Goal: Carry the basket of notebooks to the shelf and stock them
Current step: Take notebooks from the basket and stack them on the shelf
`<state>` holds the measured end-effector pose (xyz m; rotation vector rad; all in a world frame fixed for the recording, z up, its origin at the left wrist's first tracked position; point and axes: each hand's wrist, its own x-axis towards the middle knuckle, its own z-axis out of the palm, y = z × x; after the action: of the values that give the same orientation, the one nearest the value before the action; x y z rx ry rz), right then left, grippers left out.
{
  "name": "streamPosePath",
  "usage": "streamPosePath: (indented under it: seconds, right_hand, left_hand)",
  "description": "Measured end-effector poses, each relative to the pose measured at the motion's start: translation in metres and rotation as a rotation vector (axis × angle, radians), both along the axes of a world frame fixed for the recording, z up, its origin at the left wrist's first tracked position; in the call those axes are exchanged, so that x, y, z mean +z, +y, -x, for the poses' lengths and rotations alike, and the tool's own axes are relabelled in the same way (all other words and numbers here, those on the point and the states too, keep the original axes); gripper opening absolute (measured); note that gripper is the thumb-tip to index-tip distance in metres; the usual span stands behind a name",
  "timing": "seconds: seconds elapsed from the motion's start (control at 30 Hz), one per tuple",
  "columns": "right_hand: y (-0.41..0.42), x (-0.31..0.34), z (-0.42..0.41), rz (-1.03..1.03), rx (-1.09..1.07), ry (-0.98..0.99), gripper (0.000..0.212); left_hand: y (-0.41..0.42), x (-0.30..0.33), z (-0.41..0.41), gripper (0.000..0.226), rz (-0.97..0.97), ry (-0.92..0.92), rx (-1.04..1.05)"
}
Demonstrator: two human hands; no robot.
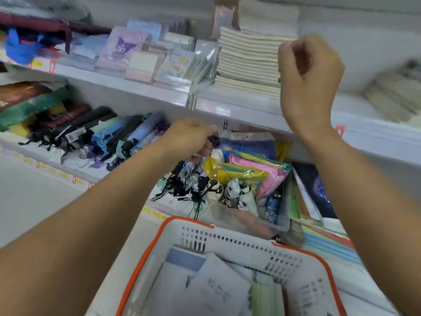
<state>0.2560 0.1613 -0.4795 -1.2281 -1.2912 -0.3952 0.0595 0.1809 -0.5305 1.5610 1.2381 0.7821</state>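
Notebooks (pixel 205 286) lie in the basket (pixel 227 233) below both hands; left hand (pixel 189 137) nearer, pinching something unclear; right hand (pixel 309 80) curled, empty.

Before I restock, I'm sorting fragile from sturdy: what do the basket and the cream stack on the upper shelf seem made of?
Basket: looks like rigid moulded plastic, matt white with an orange rim; slotted holes suggest it. Cream stack: probably paper notebooks, matt, layered edges showing; blur leaves the covers unclear.

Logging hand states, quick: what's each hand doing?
Left hand: fingers curled, contents cannot be told.
Right hand: curled by cream notebook stack, holding nothing visible.
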Motion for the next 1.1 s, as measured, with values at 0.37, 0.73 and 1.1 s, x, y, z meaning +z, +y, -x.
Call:
streamPosePath:
  seconds: [0.37,0.73,1.1]
  right_hand:
    - [-0.150,-0.394,0.024,1.622,0.025,0.423,0.107]
    - [-0.149,-0.371,0.005,1.366,0.366,1.248,0.040]
    - [-0.092,-0.208,0.035,0.680,0.909,1.493,0.022]
  left_hand:
    - [-0.026,-0.068,0.033,0.046,0.195,0.871,-0.601]
    - [-0.030,-0.065,0.034,0.052,0.167,0.891,-0.586]
    - [-0.039,-0.042,0.043,0.037,0.333,0.511,-0.396]
